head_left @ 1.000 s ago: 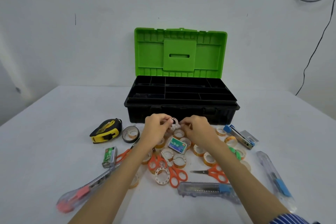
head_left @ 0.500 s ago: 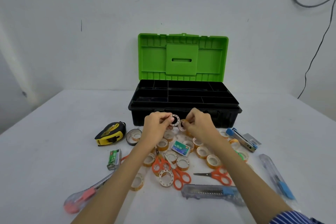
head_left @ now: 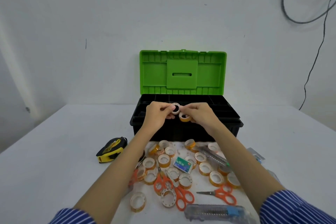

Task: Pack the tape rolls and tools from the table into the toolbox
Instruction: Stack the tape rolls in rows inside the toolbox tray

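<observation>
The black toolbox [head_left: 234,123] stands open with its green lid [head_left: 182,72] upright against the wall. Above its divided tray my left hand [head_left: 158,116] pinches a small white-cored tape roll [head_left: 175,108]. My right hand [head_left: 200,115] holds an orange tape roll [head_left: 184,117] just below it; its fingertips also touch the white-cored roll. Several tape rolls [head_left: 163,160] lie on the table in front of the box, mixed with orange scissors [head_left: 179,194] and a staple box [head_left: 182,164].
A yellow-black tape measure [head_left: 111,149] lies left of the pile. A clear utility knife [head_left: 214,212] sits at the front, another orange pair of scissors [head_left: 222,194] to its right, and a cutter [head_left: 213,156] lies near the box. Cables [head_left: 316,51] hang on the right wall.
Both hands have risen from the pile with the tape rolls and moved forward, from in front of the toolbox to over its tray.
</observation>
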